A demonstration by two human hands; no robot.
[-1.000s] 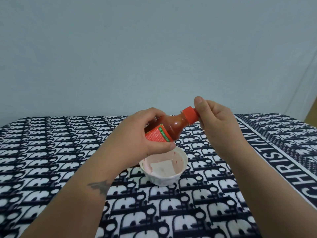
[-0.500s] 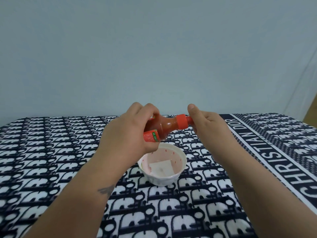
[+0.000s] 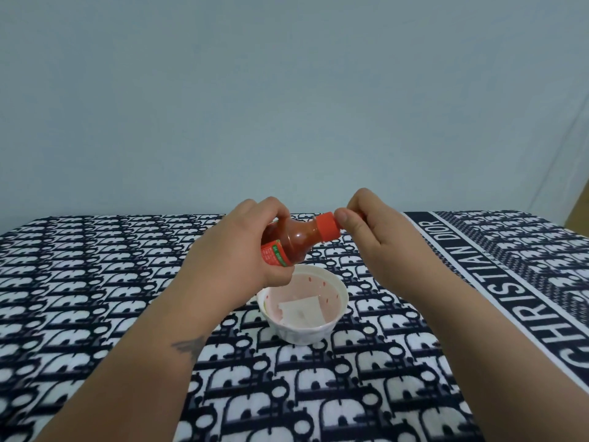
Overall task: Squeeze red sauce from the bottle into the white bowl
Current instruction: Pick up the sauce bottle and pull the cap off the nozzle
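A small bottle of red sauce (image 3: 294,240) with a red cap (image 3: 328,230) lies almost level above the table, neck pointing right. My left hand (image 3: 236,260) is wrapped around its body and label. My right hand (image 3: 373,237) pinches something at the tip of the cap between thumb and fingers; what is pinched is hidden. The white bowl (image 3: 302,330) sits on the cloth just below and in front of the bottle. Its inside is pinkish with small red spots, and a white square piece lies in it.
A black-and-white patterned cloth (image 3: 95,298) covers the whole table, with a dark lettered border (image 3: 510,298) running along the right side. A plain pale wall (image 3: 287,90) rises right behind the table's far edge.
The bottle has tipped from neck-up to nearly level. My right hand has shifted from gripping the cap's side to pinching at its tip.
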